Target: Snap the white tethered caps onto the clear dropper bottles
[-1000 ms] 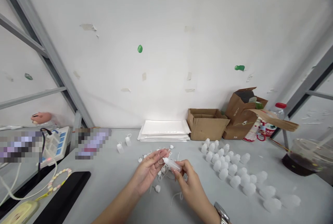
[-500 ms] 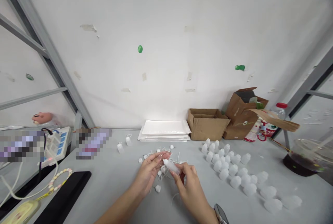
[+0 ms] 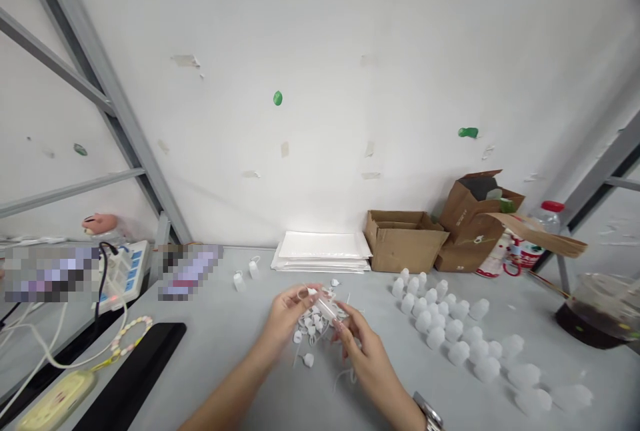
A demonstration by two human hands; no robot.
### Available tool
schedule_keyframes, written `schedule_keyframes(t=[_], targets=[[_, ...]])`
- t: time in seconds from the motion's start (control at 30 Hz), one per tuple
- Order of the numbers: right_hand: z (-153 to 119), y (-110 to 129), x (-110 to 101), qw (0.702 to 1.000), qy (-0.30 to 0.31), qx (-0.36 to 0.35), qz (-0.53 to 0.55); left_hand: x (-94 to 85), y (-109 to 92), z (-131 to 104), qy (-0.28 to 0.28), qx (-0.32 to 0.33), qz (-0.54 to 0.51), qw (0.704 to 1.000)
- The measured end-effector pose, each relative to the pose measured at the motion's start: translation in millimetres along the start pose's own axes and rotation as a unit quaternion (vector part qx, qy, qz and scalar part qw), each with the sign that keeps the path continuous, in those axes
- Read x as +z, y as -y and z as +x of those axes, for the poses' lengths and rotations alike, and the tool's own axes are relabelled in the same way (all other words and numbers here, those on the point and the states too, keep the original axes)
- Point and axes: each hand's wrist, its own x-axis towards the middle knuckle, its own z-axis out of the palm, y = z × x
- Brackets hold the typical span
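Observation:
A small translucent white bottle (image 3: 327,309) lies tilted between my hands, its tip end toward the upper left. My right hand (image 3: 364,343) is closed with its fingertips on the lower end of this bottle. At the tip end, my left hand (image 3: 286,314) pinches a white cap (image 3: 311,292) with a thin loop, against the bottle; whether it is fully seated I cannot tell. Beneath and between the hands lies a pile of loose white looped caps (image 3: 314,324). One stray cap (image 3: 309,360) sits nearer me. Two capped bottles (image 3: 255,269) stand to the left, behind my left hand.
Several uncapped bottles (image 3: 454,330) stand in rows on the right. White envelopes (image 3: 323,254), a cardboard box (image 3: 407,249) and a paper bag (image 3: 460,244) line the wall. A drink cup (image 3: 593,314) stands far right; a black pad (image 3: 135,374) and power strip (image 3: 125,277) lie left.
The cap in my left hand has come onto the bottle's tip, where the tip was bare before. The whole view has shifted slightly to the right.

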Motion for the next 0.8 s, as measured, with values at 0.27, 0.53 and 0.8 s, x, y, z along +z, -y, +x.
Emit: schedule_keyframes(t=[0.27,0.53,0.8], targets=[[6.8,1.6,-13.5,0.998,-0.058,0.008,-0.020,-109.4,-45.4,-2.3,-0.390,0.121,0.426,0.808],[0.7,3.5,-9.4,0.998,-0.038,-0.006,-0.047,-149.9,-3.4,-0.9,-0.312,0.022,0.536,0.784],[3.3,2.9,-10.3,0.996,-0.036,-0.007,-0.083,-154.4,10.0,6.4,-0.308,0.018,0.535,0.786]])
